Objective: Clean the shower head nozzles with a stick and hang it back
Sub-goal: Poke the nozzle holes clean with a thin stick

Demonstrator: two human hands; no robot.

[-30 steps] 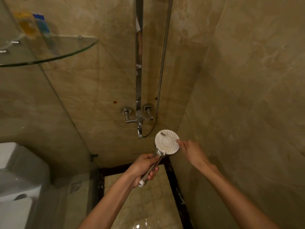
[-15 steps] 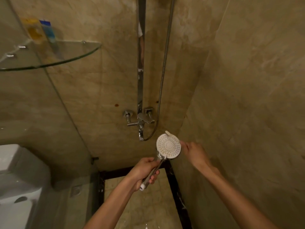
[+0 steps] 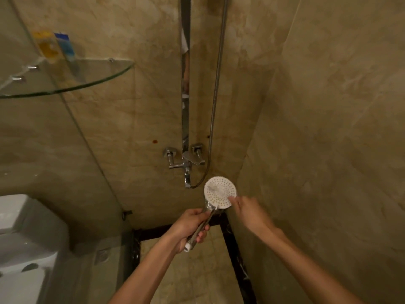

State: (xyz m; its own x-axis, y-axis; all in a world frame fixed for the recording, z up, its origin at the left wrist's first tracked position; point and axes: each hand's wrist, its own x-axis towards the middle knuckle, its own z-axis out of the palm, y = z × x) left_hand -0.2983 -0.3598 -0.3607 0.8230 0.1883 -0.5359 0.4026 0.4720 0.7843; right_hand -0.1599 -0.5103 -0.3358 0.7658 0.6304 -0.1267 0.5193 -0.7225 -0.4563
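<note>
Right now I have the shower head [image 3: 220, 192] held low in the corner of the stall, just below the mixer tap [image 3: 185, 157], with its round white face turned up toward me. I keep it tilted that way, I judge, so the rows of nozzles are in plain sight and easy to reach. My left hand [image 3: 189, 227] is wrapped around the chrome handle, fingers curled tight, which steadies the head against any poking from the other side. My right hand [image 3: 247, 212] comes in from the right with its fingertips [image 3: 230, 198] at the lower right of the face. It looks pinched as if on something thin, but the hand is blurred and I cannot make out the stick itself, so I cannot tell whether it grips anything.

The hose [image 3: 215, 91] loops from under the tap and runs up the wall beside the slide rail [image 3: 185, 115], slack enough to let the head sit here. The bracket where the head must hang again is out of view above. To the left, a glass corner shelf [image 3: 92, 83] carries a yellow bottle [image 3: 47, 46] and a blue one [image 3: 65, 46], well apart from my work. A white toilet [image 3: 24, 242] stands beyond the glass partition.
</note>
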